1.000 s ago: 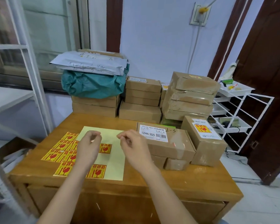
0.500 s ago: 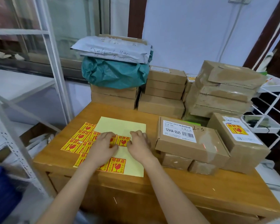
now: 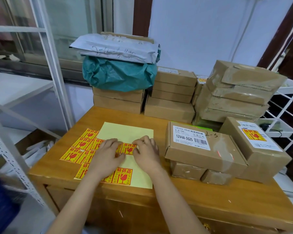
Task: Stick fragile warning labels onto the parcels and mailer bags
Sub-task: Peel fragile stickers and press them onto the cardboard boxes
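fragile label (image 3: 128, 148) seen centre frame on yellow backing sheet (image 3: 125, 130), between both hands. left hand (image 3: 107, 157) laid on sheet, fingers curled, steadying. right hand (image 3: 146, 152) fingertips curled at label's right edge, nearer; actual pinch cannot be told. unlabelled parcel (image 3: 201, 149) lies right of hands.

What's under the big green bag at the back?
The green bag sits on two stacked cardboard boxes. A grey mailer bag lies on top of it. Whatever is inside the boxes cannot be seen.

Label sheet (image 3: 125, 132) lies on the desk (image 3: 193, 200), parcels (image 3: 205, 146) right, more stacked behind.
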A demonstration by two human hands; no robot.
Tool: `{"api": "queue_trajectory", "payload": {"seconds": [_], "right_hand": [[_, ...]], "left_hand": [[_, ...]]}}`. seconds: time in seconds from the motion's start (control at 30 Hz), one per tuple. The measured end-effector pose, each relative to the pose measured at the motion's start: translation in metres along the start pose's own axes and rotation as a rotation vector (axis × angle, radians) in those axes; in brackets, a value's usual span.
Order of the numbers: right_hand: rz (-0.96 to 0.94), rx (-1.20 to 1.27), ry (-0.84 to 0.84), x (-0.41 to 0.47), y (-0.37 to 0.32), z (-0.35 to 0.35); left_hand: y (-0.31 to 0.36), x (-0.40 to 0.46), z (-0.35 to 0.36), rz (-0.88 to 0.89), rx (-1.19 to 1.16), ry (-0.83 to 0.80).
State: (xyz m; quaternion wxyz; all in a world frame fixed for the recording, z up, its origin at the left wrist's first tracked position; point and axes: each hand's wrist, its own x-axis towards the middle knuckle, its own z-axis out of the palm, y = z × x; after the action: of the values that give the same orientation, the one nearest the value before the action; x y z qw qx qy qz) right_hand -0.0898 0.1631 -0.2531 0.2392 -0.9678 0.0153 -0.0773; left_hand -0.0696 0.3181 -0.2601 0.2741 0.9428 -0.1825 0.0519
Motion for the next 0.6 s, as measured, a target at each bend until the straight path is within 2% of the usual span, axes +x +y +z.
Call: {"api": "queue_trajectory", "payload": {"seconds": [0.13, 0.33, 0.6], "right_hand": [[0.018, 0.055, -0.008, 0.007, -0.001, 0.001], [-0.117, 0.119, -0.100, 0.027, -0.010, 0.000], [-0.155, 0.156, -0.060, 0.030, -0.006, 0.004]], "left_hand": [[0.001, 0.001, 0.000, -0.002, -0.012, 0.008], [0.002, -0.001, -0.001, -0.031, -0.027, 0.014], [0.002, 0.000, 0.000, -0.041, -0.012, -0.006]]}}
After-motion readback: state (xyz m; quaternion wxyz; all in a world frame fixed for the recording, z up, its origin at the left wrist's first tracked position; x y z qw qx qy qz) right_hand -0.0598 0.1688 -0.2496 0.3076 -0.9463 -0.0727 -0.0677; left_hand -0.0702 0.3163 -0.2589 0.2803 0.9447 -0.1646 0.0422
